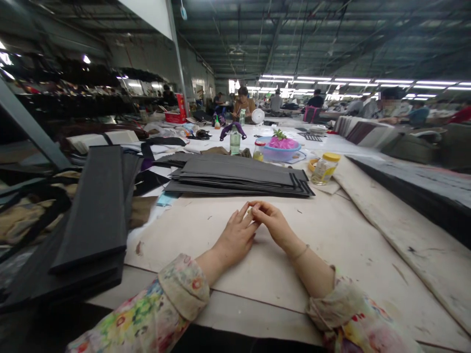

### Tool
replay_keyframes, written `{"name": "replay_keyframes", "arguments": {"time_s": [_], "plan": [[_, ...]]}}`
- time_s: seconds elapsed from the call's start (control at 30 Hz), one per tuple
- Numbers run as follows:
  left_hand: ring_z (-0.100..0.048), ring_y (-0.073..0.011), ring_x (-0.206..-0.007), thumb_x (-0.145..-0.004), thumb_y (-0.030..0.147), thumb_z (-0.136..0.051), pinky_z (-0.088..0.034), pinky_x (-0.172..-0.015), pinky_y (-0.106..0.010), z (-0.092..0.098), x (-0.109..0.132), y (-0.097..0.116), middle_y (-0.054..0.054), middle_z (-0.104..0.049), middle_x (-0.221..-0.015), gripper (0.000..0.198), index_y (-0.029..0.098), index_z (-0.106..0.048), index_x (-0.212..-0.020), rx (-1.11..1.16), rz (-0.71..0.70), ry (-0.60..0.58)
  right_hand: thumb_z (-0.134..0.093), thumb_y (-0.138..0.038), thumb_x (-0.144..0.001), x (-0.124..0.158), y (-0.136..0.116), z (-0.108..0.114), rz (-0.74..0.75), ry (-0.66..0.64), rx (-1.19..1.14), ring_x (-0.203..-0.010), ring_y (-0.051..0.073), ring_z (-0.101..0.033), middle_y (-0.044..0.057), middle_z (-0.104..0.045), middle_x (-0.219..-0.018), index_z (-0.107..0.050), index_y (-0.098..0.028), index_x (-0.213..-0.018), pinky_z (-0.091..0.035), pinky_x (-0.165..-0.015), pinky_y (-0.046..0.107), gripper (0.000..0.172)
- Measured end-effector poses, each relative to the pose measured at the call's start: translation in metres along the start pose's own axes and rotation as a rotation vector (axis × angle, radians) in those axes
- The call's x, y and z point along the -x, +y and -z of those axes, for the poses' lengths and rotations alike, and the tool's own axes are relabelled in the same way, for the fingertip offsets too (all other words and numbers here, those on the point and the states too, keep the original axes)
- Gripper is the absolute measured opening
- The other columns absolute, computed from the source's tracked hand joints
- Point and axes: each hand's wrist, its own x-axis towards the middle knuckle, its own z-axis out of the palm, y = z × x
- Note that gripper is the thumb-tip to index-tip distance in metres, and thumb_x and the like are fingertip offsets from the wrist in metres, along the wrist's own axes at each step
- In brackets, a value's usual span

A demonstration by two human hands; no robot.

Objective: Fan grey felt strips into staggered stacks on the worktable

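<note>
Noted pale board (pixel 331 235) lying flat on desk, near edge running left to right across view. Found left hand (pixel 235 238) resting palm-down on it, fingers loosely apart. Found right hand (pixel 274 223) beside it, fingers curled together against left fingertips; could not tell whether anything was pinched there. Just beyond, recorded stack of dark sheets (pixel 235 176), flat, long axis left to right, right end pointing toward yellow-lidded jar (pixel 326 168). Logged black panels (pixel 97 206) at left, long axis running away from viewer.
</note>
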Motion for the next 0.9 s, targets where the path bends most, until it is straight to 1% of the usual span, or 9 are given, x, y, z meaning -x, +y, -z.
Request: {"name": "replay_keyframes", "arguments": {"time_s": [0.07,0.17,0.4,0.57,0.7,0.73,0.8,0.87,0.9], "plan": [[-0.008,-0.0271,-0.134,-0.077,0.009,-0.045,-0.023,-0.105,-0.049,-0.001,0.0004,0.0002,-0.009,-0.022,-0.144,0.052,0.019,-0.039,-0.128,-0.035,-0.009,0.02,-0.061,-0.046,-0.069,0.0002,-0.0029,0.0005,0.003,0.026,0.006,-0.076,0.015,-0.056,0.001,-0.063,-0.08,-0.064,-0.02,-0.085,-0.044,-0.077,0.031,0.031],[-0.009,-0.0268,-0.134,-0.076,0.007,-0.044,-0.023,-0.106,-0.049,-0.0018,0.0011,0.0008,-0.009,-0.022,-0.144,0.053,0.019,-0.04,-0.128,-0.056,-0.022,0.033,-0.06,-0.049,-0.069,0.0004,-0.0058,-0.0008,0.0,0.081,0.012,-0.07,0.014,-0.055,0.0,-0.063,-0.074,-0.065,-0.019,-0.082,-0.045,-0.071,0.03,0.033],[-0.01,-0.0267,-0.134,-0.076,0.008,-0.045,-0.023,-0.106,-0.048,-0.0015,0.0022,0.0066,-0.007,-0.015,-0.146,0.057,0.021,-0.037,-0.131,-0.017,-0.018,0.003,-0.056,-0.054,-0.071,0.0012,-0.0063,-0.0033,-0.015,0.173,-0.016,-0.06,0.012,-0.053,0.0,-0.06,-0.062,-0.067,-0.018,-0.078,-0.045,-0.063,0.028,0.039],[-0.01,-0.0266,-0.134,-0.077,0.01,-0.045,-0.025,-0.105,-0.047,-0.0005,0.0007,0.0082,-0.007,-0.013,-0.147,0.058,0.023,-0.033,-0.133,0.041,-0.033,0.001,-0.046,-0.06,-0.076,0.0,-0.0023,0.0009,-0.058,0.186,-0.083,-0.064,0.014,-0.057,0.004,-0.065,-0.07,-0.068,-0.017,-0.078,-0.046,-0.064,0.029,0.048],[-0.011,-0.027,-0.134,-0.078,0.011,-0.047,-0.025,-0.106,-0.047,0.0016,-0.0005,0.0074,-0.008,-0.013,-0.147,0.057,0.022,-0.034,-0.132,0.08,-0.011,0.017,-0.031,-0.066,-0.079,-0.0016,0.0012,0.003,-0.108,0.129,-0.165,-0.071,0.017,-0.06,0.007,-0.067,-0.077,-0.068,-0.017,-0.086,-0.047,-0.068,0.031,0.062],[-0.011,-0.0273,-0.134,-0.077,0.011,-0.047,-0.025,-0.106,-0.047,0.0017,-0.0006,0.0069,-0.009,-0.013,-0.147,0.057,0.021,-0.035,-0.132,0.088,-0.007,0.021,-0.033,-0.065,-0.079,-0.0017,0.0017,0.0028,-0.112,0.116,-0.18,-0.072,0.017,-0.06,0.007,-0.067,-0.078,-0.068,-0.017,-0.088,-0.047,-0.069,0.031,0.061],[-0.01,-0.0275,-0.134,-0.077,0.01,-0.048,-0.025,-0.106,-0.047,0.0014,-0.0008,0.0056,-0.009,-0.013,-0.147,0.058,0.022,-0.034,-0.133,0.104,-0.007,0.034,-0.048,-0.059,-0.076,-0.0016,0.0022,0.002,-0.105,0.103,-0.199,-0.073,0.015,-0.059,0.005,-0.067,-0.08,-0.068,-0.017,-0.091,-0.046,-0.07,0.029,0.049],[-0.01,-0.027,-0.134,-0.079,0.014,-0.048,-0.024,-0.106,-0.047,0.0007,-0.0012,0.004,-0.009,-0.013,-0.146,0.058,0.022,-0.03,-0.134,0.133,-0.018,0.053,-0.06,-0.051,-0.071,-0.0018,0.0024,0.0017,-0.088,0.117,-0.226,-0.073,0.013,-0.058,0.002,-0.066,-0.079,-0.067,-0.019,-0.092,-0.045,-0.072,0.027,0.039],[-0.009,-0.0265,-0.134,-0.081,0.017,-0.048,-0.024,-0.107,-0.046,0.0004,-0.0014,0.0031,-0.01,-0.013,-0.146,0.058,0.021,-0.028,-0.135,0.156,-0.023,0.07,-0.061,-0.049,-0.071,-0.0022,0.0024,0.0021,-0.08,0.131,-0.248,-0.072,0.012,-0.057,0.001,-0.066,-0.08,-0.066,-0.02,-0.092,-0.045,-0.072,0.026,0.036]]}}
